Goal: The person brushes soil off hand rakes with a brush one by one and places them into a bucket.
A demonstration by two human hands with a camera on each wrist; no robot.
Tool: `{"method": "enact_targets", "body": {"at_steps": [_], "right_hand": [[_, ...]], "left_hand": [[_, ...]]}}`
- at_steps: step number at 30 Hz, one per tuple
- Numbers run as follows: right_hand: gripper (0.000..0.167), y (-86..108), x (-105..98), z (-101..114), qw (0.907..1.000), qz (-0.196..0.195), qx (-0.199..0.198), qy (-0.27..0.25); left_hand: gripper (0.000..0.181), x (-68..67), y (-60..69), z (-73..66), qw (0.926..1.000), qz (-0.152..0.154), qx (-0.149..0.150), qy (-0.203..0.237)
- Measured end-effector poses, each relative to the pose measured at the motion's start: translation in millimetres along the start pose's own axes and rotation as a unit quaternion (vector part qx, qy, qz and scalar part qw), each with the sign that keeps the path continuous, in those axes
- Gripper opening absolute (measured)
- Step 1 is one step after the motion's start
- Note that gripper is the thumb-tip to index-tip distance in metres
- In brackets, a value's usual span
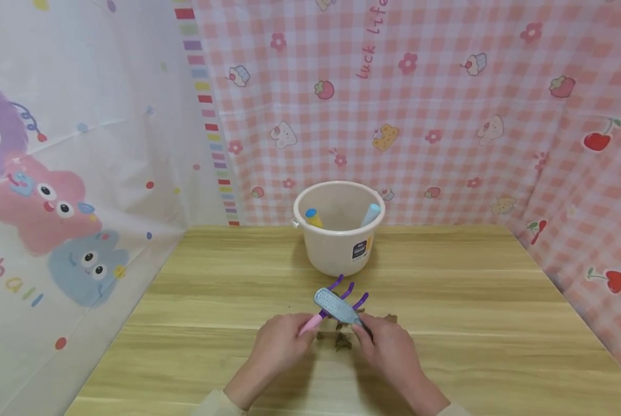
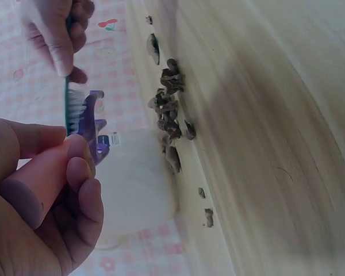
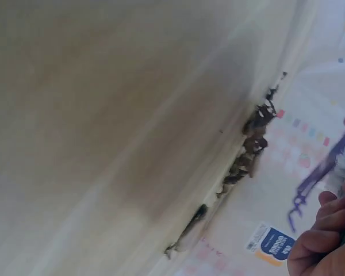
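Observation:
My left hand (image 1: 281, 341) grips the pink handle of a small hand rake (image 2: 40, 178) with purple tines, which point away towards the bucket. The right hand (image 1: 391, 349) holds a scrubbing brush (image 1: 336, 306) by its dark handle. The brush lies across the rake, and in the left wrist view its white bristles (image 2: 76, 109) face the purple tines (image 2: 91, 118), apparently touching them. Both tools are held above the table. Below them, dry brown leaf-like bits (image 1: 343, 342) lie scattered on the wood. The right wrist view shows only part of the right hand (image 3: 325, 236).
Behind the tools a cream bucket (image 1: 336, 251) stands on the wooden table (image 1: 211, 300). Inside it are a yellow handle with a blue end (image 1: 314, 218) and a light blue handle (image 1: 371, 214). Patterned cloths (image 1: 394, 115) hang at the back and sides.

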State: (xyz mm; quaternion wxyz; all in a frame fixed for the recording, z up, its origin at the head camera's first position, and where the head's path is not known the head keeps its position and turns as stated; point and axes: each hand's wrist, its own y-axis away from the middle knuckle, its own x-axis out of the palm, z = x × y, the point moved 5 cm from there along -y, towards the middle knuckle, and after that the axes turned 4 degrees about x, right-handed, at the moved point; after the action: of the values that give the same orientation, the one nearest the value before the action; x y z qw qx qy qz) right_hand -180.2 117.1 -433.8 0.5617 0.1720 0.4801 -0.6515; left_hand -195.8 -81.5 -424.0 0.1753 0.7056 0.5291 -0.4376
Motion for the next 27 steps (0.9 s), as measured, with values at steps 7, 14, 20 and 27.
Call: {"method": "enact_targets", "body": {"at_steps": [7, 14, 20, 27], "right_hand": [[0.006, -0.2, -2, -9, 0.9985, -0.042, 0.007, 0.033], [0.012, -4.0, -13, -31, 0.9916, -0.087, 0.029, 0.092], [0.013, -10.6, -31, -49, 0.9897, -0.089, 0.086, 0.072], [0.022, -9.7, -43, -54, 0.9861, -0.056, 0.156, -0.003]], "left_hand": [[0.029, -5.4, -1.1, 0.0, 0.9999, -0.001, -0.011, 0.011], [0.031, -11.2, 0.9, 1.9, 0.9996, 0.023, -0.016, 0.007], [0.032, -26.5, -3.4, 2.9, 0.9994, -0.002, -0.017, 0.029], [0.035, -66.5, -31.8, -9.3, 0.9909, -0.027, -0.05, 0.122]]}}
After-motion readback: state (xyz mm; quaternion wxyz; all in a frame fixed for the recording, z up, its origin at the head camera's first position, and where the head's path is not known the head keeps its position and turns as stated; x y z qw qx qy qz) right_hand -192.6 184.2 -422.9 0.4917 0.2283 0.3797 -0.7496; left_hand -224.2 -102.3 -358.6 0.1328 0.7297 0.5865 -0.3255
